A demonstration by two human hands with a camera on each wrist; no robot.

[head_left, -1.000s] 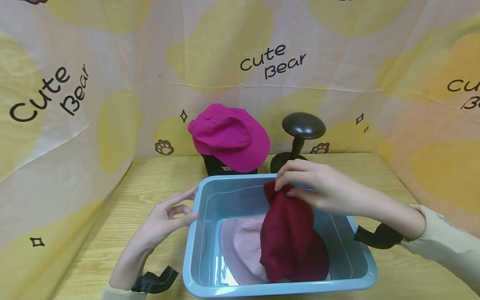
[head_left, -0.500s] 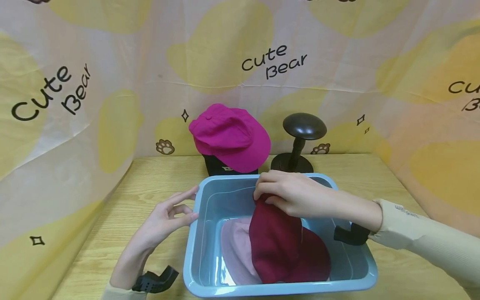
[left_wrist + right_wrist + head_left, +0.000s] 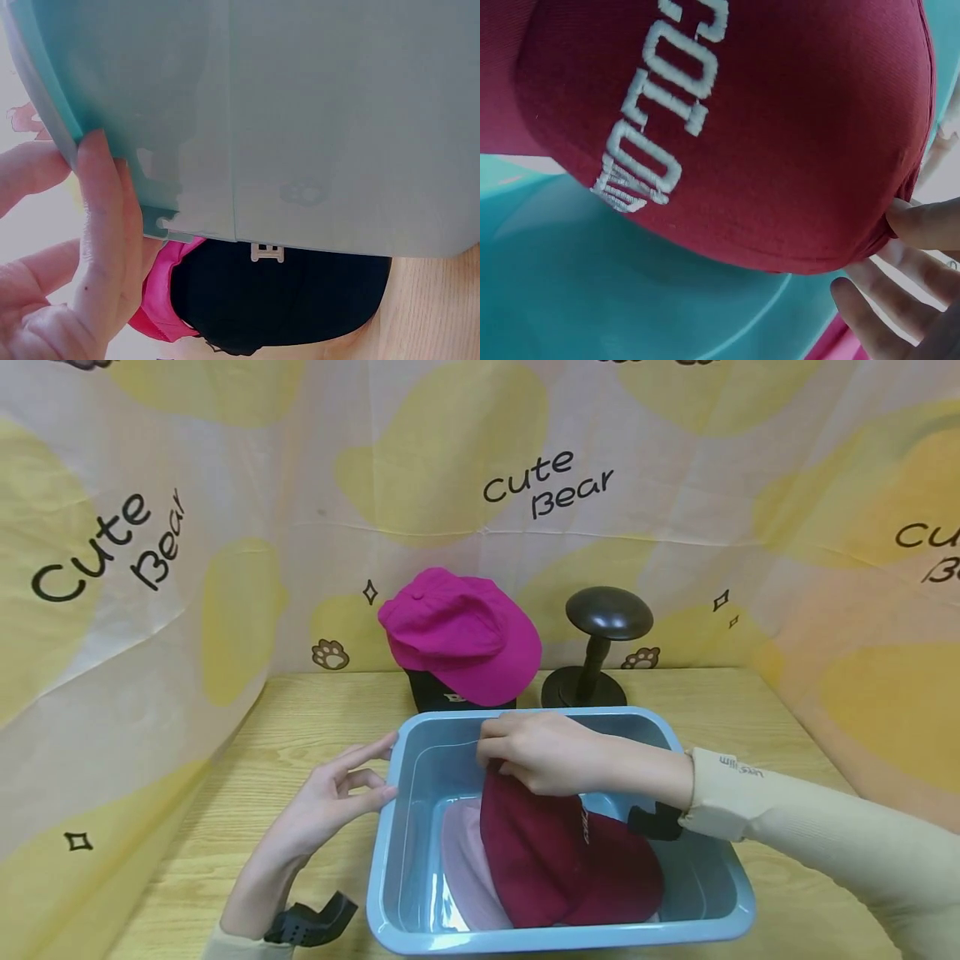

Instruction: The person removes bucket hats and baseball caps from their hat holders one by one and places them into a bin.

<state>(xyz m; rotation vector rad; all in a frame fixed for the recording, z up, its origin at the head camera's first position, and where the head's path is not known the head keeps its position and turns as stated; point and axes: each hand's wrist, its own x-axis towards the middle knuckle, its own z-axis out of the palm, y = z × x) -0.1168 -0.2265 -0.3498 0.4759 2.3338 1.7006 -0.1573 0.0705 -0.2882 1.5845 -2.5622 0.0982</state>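
A dark red baseball cap [image 3: 532, 852] with white raised letters, plain in the right wrist view, is tilted inside a light blue plastic basin [image 3: 405, 893]. My right hand [image 3: 543, 752] pinches the cap's upper edge between thumb and fingers [image 3: 922, 225]. Under and left of it lies a pale pink hat [image 3: 465, 868], partly covered. At the basin's left rim, my left hand [image 3: 330, 797] holds on with thumb and fingertips; the left wrist view shows fingers [image 3: 101, 202] against the outer wall below the rim.
Behind the basin, a magenta cap [image 3: 457, 631] sits over a black cap [image 3: 431, 693] with a light emblem. A dark hat stand [image 3: 596, 647] with a round top stands to their right. The wooden table [image 3: 315, 718] meets a printed cloth backdrop [image 3: 420, 468].
My right hand has moved left and slightly down with the cap's top edge, so the cap leans left and its lettering shows. It covers more of the pink hat. My left hand stays put.
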